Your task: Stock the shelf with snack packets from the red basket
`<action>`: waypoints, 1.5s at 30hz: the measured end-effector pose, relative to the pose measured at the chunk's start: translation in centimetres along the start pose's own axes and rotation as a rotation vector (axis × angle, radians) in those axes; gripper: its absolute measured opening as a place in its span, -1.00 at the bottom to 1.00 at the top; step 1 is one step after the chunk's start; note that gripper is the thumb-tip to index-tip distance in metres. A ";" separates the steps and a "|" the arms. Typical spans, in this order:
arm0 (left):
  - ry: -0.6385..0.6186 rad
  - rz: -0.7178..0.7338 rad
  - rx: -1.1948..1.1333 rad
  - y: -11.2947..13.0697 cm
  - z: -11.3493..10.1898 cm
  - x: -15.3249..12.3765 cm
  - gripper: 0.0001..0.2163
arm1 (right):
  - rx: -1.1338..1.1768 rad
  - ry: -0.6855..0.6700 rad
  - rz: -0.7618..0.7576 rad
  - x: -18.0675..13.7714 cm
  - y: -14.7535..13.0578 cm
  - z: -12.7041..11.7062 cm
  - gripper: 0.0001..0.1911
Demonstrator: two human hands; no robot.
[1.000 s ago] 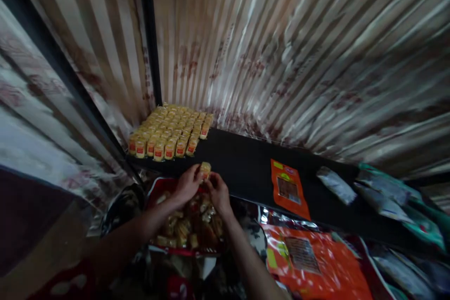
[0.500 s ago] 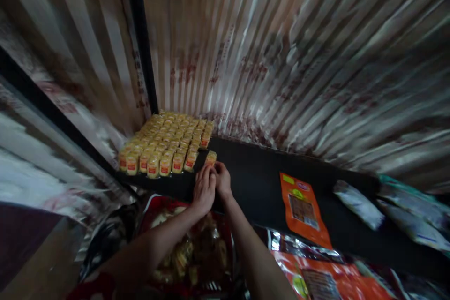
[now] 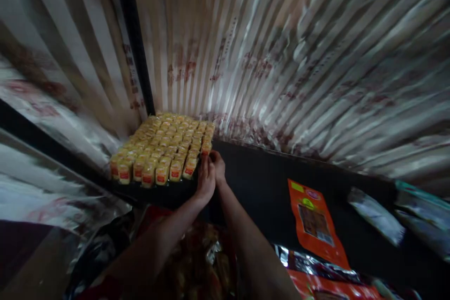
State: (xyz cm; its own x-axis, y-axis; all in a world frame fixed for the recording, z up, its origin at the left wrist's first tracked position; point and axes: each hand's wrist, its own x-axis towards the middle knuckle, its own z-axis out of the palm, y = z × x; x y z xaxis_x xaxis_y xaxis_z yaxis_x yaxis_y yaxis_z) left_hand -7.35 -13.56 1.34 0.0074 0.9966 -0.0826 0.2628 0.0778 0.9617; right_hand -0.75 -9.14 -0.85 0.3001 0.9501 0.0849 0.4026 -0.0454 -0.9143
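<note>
I see my left hand [image 3: 205, 179] and right hand [image 3: 218, 167] pressed together at the yellow packs [image 3: 163, 147] (grip hidden); an orange packet [image 3: 314, 222] lies well right.

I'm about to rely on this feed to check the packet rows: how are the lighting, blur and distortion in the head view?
Head view: dim overall, the black shelf nearly featureless; the corrugated wall shows streaky glare and wide-angle bending; the edges smear, blurring the silver packets; the yellow packets and both hands, left hand and right hand, read fairly sharp; the orange pouch label is unreadable.
</note>
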 end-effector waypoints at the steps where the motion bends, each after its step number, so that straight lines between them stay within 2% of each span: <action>1: 0.000 -0.004 -0.005 0.0 0.0 0.2 -0.53 | -0.007 -0.001 -0.002 0.2 0.2 0.2 -0.71; 9: 0.022 -0.006 -0.032 -0.9 0.2 0.8 -0.54 | -0.011 0.075 -0.039 0.3 1.2 0.9 -0.67; 17: 0.048 0.048 -0.008 -1.9 0.2 1.0 -0.55 | -0.014 0.042 -0.021 0.3 0.9 1.2 -0.68; 22: 0.045 0.098 -0.001 -2.2 0.2 1.1 -0.54 | -0.007 0.142 -0.025 0.4 1.3 1.4 -0.64; 28: 0.043 0.089 0.017 -2.3 0.5 1.2 -0.54 | 0.003 0.034 -0.085 0.7 1.0 1.3 -0.70; 31: 0.063 0.075 0.018 -1.9 0.5 1.0 -0.57 | -0.034 0.071 -0.070 0.4 0.8 0.8 -0.66; 34: 0.060 0.094 0.043 -1.6 -0.1 -0.1 -0.59 | -0.031 0.148 -0.027 -0.9 0.7 0.4 -0.60; 38: 0.078 0.229 0.084 -2.0 -1.6 -3.0 -0.61 | -0.020 0.126 -0.046 -4.2 0.5 0.0 -0.62; 42: 0.049 0.382 0.094 -3.5 -3.5 -7.4 -0.60 | 0.012 0.111 -0.074 -9.2 0.0 -0.3 -0.65; 45: 0.008 0.443 0.102 -4.9 -5.3 -10.8 -0.60 | 0.049 0.104 -0.097 -13.7 -0.5 -0.2 -0.69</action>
State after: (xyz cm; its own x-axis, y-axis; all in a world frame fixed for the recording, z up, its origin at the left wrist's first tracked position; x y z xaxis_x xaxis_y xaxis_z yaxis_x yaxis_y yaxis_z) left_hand -13.84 -24.54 -1.12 0.1329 0.9333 0.3336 0.3301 -0.3590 0.8730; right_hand -4.84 -22.16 -1.51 0.3512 0.9121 0.2117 0.3921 0.0621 -0.9178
